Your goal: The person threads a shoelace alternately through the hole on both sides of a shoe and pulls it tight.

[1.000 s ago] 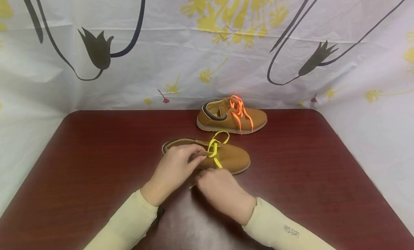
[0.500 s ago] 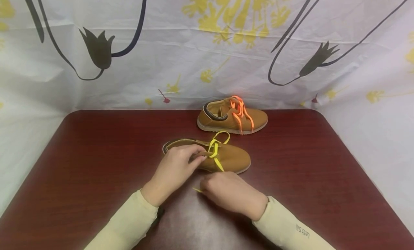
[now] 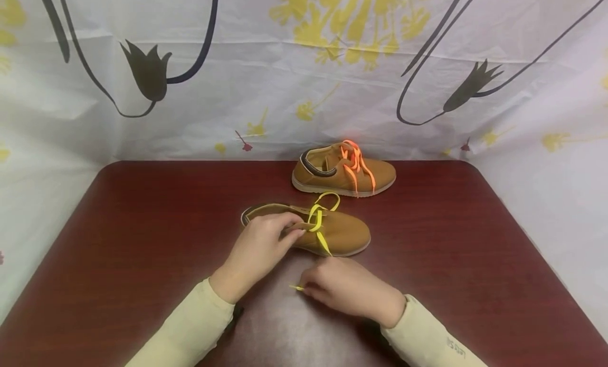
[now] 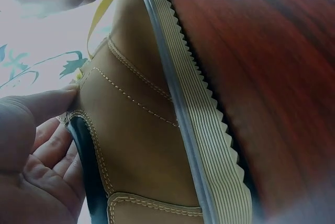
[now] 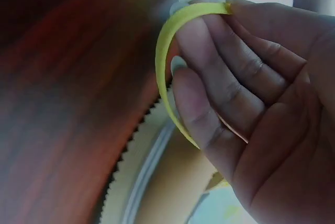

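Observation:
A tan shoe (image 3: 349, 234) with a yellow shoelace (image 3: 323, 242) lies on the table, toe to the right. At the near lace flap, my left hand (image 3: 260, 245) pinches the edge between thumb and fingers, also visible in the left wrist view where the thumb (image 4: 52, 102) presses by the eyelet. My right hand (image 3: 353, 289) is in front of the shoe and pinches the lace near its end; the tip pokes out to the left. In the right wrist view the lace (image 5: 163, 51) curves around the fingers to the thumb. A yellow loop stands over the shoe's far side.
Behind it, near the table's back edge, stands a matching tan shoe (image 3: 375, 171) with orange laces (image 3: 353, 158). The dark red table (image 3: 166, 214) ends at a white patterned curtain (image 3: 214, 103) at the back and sides.
My right hand has drawn back from the shoe, toward me and to the right, with the lace; more of the yellow strand shows. My left hand keeps its pinch on the flap.

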Tool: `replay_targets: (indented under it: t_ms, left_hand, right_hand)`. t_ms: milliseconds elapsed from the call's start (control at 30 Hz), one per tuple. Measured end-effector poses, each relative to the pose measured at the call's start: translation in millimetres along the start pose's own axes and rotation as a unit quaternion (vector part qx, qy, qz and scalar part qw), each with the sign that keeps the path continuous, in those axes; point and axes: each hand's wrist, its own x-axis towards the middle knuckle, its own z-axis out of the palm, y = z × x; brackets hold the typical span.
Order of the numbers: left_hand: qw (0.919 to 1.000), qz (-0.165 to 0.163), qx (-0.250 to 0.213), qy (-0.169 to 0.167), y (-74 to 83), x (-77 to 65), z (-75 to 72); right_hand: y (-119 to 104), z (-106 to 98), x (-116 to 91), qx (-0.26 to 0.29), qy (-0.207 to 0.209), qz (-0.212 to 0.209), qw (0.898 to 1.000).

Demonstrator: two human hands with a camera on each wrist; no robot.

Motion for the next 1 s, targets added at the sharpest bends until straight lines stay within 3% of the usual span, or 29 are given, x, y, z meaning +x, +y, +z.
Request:
replay_targets:
  t_ms: [267,500,800,1000]
  left_hand:
    - [1.0,0.0,-0.002,0.003,-0.9,-0.9,-0.2]
    - [1.0,0.003,-0.006,0.001,-1.2,-0.4,0.6]
    - [0.9999,0.012,-0.009,0.001,0.0,-1.0,0.1]
    - [0.9999,0.009,-0.008,0.0,-0.3,-0.4,0.6]
  right_hand:
    - [1,12,3,-0.027,0.006,-0.011,1.0]
    - [1,15,3,-0.019,0.007,-0.019,1.0]
    - [7,5,-3,0.07,0.009,0.0,0.998]
    - [2,11,-3,0.024,-0.026,-0.049,0.998]
